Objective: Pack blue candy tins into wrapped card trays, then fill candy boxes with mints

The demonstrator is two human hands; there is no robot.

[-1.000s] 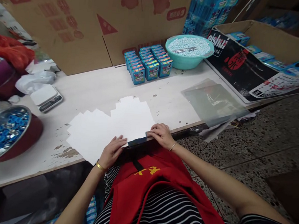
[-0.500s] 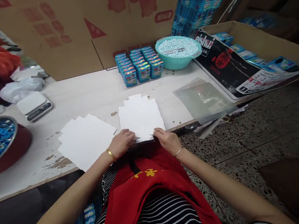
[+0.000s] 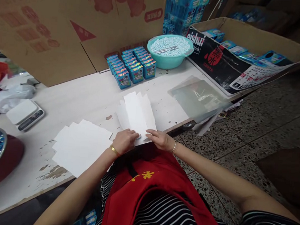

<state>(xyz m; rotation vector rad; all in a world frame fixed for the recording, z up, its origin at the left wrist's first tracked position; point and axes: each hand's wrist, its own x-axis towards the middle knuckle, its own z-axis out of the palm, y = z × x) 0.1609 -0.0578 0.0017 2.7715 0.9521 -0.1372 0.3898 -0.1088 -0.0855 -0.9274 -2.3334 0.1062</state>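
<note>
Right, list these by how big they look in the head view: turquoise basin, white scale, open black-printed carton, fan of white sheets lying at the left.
1. Open black-printed carton
2. Fan of white sheets
3. Turquoise basin
4. White scale

Packing workshop: blue boxes (image 3: 136, 73), large carton (image 3: 58, 18), scale (image 3: 24, 113).

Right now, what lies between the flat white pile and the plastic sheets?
In the head view, a second white stack, bent, with the left hand and right hand at its near edge.
</note>
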